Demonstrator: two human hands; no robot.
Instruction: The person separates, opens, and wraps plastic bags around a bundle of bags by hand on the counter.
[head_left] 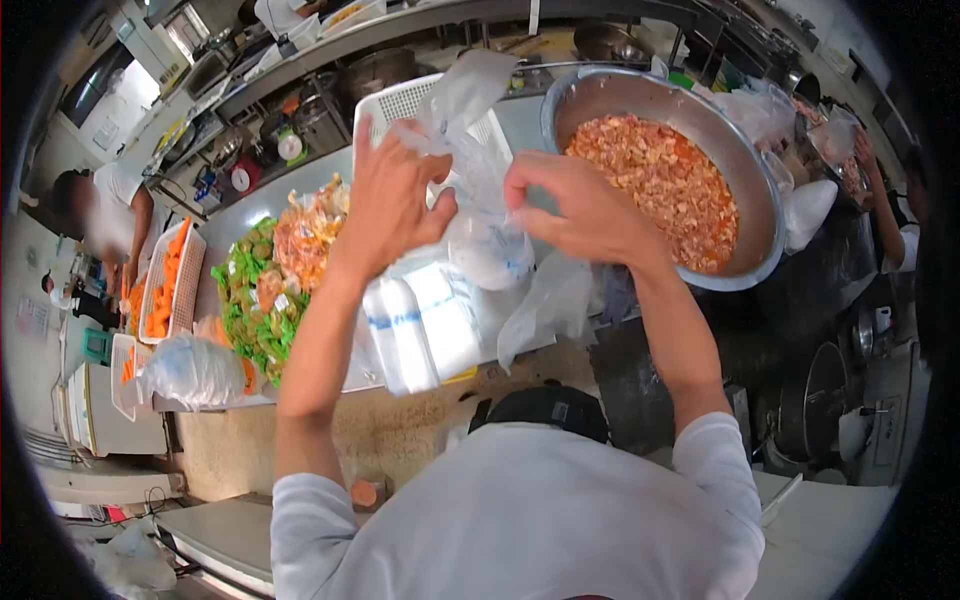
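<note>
Over the metal table, a thin clear plastic bag (468,95) hangs between my two hands. My left hand (395,195) is at the bag's left side, fingers spread and the thumb apart from the index finger. On the other side, my right hand (580,208) has thumb and index finger curled into a pinch at the bag's edge; the exact contact is hard to make out. Below them lies a rounded clear bag with blue print (490,250). Flat stacks of plastic bags with blue bands (402,335) rest nearer my body. Another loose clear bag (545,305) droops over the table edge.
A large metal basin (765,215) of chopped, reddish meat stands at right. At left are green and orange bagged items (250,290) and a white basket (190,270) of carrots. A white perforated basket (385,100) sits behind my hands. Other people work at both sides.
</note>
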